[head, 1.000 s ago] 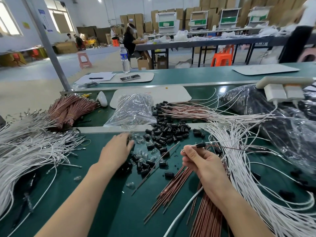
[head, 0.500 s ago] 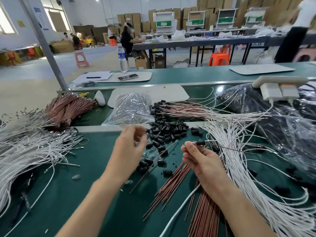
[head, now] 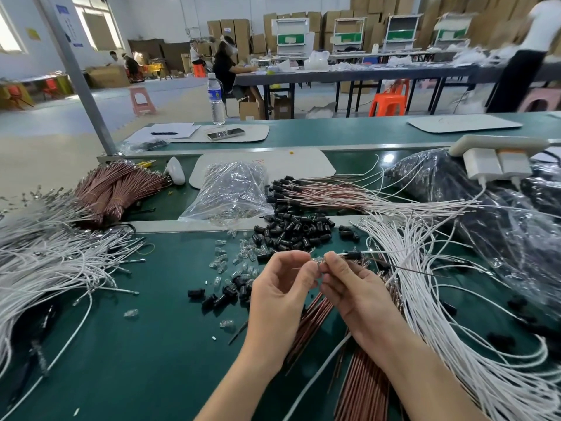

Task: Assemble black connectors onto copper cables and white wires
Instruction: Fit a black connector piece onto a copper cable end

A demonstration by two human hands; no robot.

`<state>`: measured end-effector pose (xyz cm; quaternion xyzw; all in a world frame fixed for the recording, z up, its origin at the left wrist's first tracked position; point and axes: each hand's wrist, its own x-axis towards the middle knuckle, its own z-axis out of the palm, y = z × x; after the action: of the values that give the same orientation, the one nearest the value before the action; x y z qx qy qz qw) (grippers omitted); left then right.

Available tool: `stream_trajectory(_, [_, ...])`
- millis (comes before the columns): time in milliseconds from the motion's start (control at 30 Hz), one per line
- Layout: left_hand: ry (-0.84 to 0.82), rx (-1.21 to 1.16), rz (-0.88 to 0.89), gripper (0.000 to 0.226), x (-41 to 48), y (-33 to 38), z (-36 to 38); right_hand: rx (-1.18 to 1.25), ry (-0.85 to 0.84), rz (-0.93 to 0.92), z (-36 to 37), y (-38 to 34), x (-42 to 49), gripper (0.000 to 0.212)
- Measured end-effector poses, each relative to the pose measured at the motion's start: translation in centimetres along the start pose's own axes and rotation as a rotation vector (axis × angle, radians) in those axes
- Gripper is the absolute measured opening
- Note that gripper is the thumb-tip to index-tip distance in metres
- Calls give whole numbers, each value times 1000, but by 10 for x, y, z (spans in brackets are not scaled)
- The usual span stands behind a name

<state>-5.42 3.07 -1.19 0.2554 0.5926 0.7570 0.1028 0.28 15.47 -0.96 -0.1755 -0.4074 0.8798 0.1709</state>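
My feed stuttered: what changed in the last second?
The left hand lifted from the loose parts, pinching a small clear piece, and moved right to the right hand. The right hand still pinches the cable with its black connector.

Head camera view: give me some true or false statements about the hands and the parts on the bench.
1. The right hand holds a thin cable with a black connector on it. True.
2. The left hand lies flat on the bench. False: it is above the bench, pinching a small clear piece.
3. The water bottle lies on its side. False: it stands upright.
4. A pile of black connectors lies beyond the hands. True.
5. The phone rests on white wires. False: it lies on a pale mat.
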Motion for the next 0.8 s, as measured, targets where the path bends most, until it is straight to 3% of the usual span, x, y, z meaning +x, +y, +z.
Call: stream_trajectory(800, [6,-68,-19,6,-2,-3,-1,46,-24,-8,-1,4,2,14])
